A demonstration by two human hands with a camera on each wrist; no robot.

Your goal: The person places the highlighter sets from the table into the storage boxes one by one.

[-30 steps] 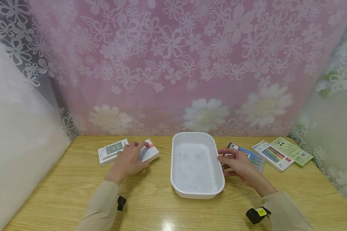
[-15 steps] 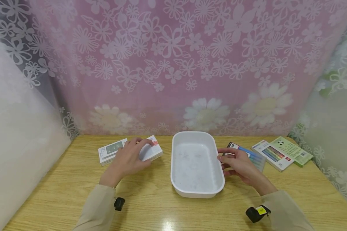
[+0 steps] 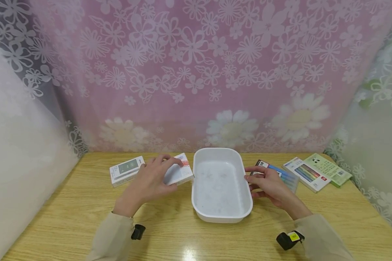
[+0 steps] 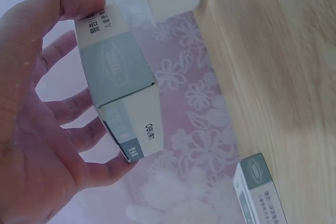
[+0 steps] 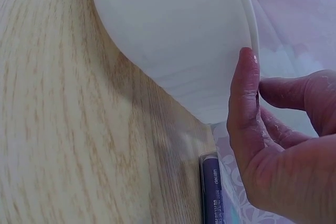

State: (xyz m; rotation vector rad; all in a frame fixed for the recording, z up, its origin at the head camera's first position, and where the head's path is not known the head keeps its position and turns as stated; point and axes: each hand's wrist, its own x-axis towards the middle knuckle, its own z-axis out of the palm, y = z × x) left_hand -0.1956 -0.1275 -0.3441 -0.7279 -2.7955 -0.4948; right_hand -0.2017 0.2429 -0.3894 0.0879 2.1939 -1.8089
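Note:
My left hand holds a small white cardboard box from above, its right end right at the left rim of a white plastic tub. In the left wrist view the thumb and spread fingers grip opposite sides of the box, which has a grey-green band and printed lettering. My right hand pinches the tub's right rim. In the right wrist view one finger lies along the tub's outer wall and another reaches the rim's edge.
A second white box with a dark green panel lies left on the wooden table. Right of the tub lie a clear pack of blue-topped pens, a white box of coloured pens and a green panda packet. A floral curtain hangs behind.
My left hand has moved right with the white box, away from the second box and up to the tub's left rim. The right hand and tub have stayed in place.

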